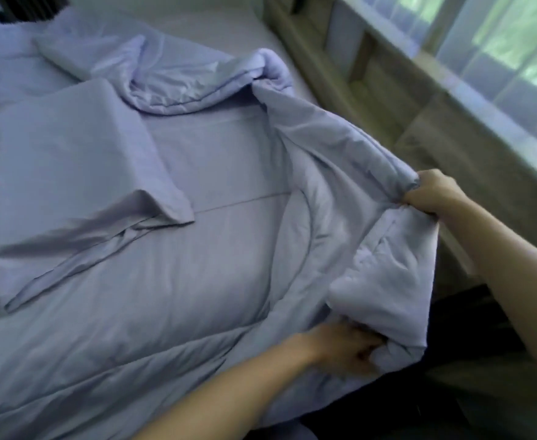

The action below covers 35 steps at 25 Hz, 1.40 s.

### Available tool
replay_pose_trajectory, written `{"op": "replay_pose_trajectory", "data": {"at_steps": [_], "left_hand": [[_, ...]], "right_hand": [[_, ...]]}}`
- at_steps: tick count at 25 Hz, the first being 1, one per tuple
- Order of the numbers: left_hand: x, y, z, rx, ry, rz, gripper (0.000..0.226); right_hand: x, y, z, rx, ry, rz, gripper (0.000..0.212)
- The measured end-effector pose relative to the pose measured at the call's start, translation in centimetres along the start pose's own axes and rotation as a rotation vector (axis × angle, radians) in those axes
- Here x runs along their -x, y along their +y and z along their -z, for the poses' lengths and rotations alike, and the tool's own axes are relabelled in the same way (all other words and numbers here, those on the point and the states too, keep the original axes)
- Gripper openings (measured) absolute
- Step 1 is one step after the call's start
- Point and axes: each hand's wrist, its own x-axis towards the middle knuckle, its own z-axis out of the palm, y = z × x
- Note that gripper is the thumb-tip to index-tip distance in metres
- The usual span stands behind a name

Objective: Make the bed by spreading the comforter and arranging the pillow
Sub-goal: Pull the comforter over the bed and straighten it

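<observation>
Left hand [349, 347]: nearest the camera, fingers curled into a bunched fold of the lavender comforter [356, 173] at the bed's near edge; it is blurred, so the exact finger placement cannot be told.
Right hand [432, 193]: farther out on the right, closed round a gathered stretch of the same comforter's edge and holding it off the mattress.
Comforter: heaped along the right side of the bed, running from both hands in a ridge to a twisted roll farther up; not yet spread.
Step in hand: probably finding a clean edge or corner between the two grips before opening the cover out.
Doing it well: work each hand along the hem until the fabric between them is a single layer, then lift and sweep it leftward so the twist at the far end unrolls instead of dragging as a lump.
Risk: pulling with the folds bunched would likely carry the roll across whole.
Fitted sheet [222, 160]: bare in the middle of the bed.
Pillow [70, 144]: left of the bare sheet, case flap trailing, well apart from both hands.
Wooden shelf unit [384, 100]: beside the bed, below a window [499, 42].
</observation>
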Motion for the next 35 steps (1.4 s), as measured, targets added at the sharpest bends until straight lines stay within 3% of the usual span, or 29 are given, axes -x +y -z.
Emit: {"op": "replay_pose_trajectory", "data": {"at_steps": [1,3,5,7,11,13,15,20,27,31,35], "left_hand": [[-0.5,-0.3,0.3,0.027,0.018,0.012,0.05],[-1.1,-2.9,1.5,0.059,0.241,0.092,0.061],[-1.7,-6.7,3.0,0.077,0.446,0.283,0.047],[-1.0,-10.0,4.9,-0.051,0.548,0.446,0.033],[0.4,-16.1,7.2,-0.323,0.347,0.672,0.052],[-0.1,-17.7,7.0,-0.377,0.228,0.718,0.061],[-0.9,-18.8,6.4,-0.395,0.166,0.762,0.07],[-2.4,-20.3,5.2,-0.351,0.155,0.842,0.083],[-1.8,-21.1,4.5,-0.318,0.255,0.763,0.08],[1.4,-20.9,4.4,-0.261,0.176,0.758,0.075],[5.4,-20.9,4.1,-0.287,0.165,0.838,0.07]], "right_hand": [[0.3,2.5,0.7,-0.014,0.048,-0.051,0.027],[0.7,8.0,0.9,-0.053,0.125,-0.134,0.025],[1.7,11.8,-0.5,-0.066,0.151,-0.194,0.022],[2.4,14.2,-2.7,-0.101,0.175,-0.212,0.017],[3.0,15.7,-7.1,-0.075,0.278,-0.3,0.022],[2.6,15.3,-9.8,-0.069,0.311,-0.231,0.024],[2.3,14.2,-12.9,-0.112,0.218,-0.093,0.034],[1.1,9.7,-20.1,-0.151,-0.068,0.204,0.056],[-0.6,5.0,-23.0,0.05,-0.229,0.07,0.065],[-3.9,7.0,-21.4,0.055,-0.138,0.073,0.068],[-8.6,12.0,-18.3,-0.143,0.024,0.024,0.091]]}}
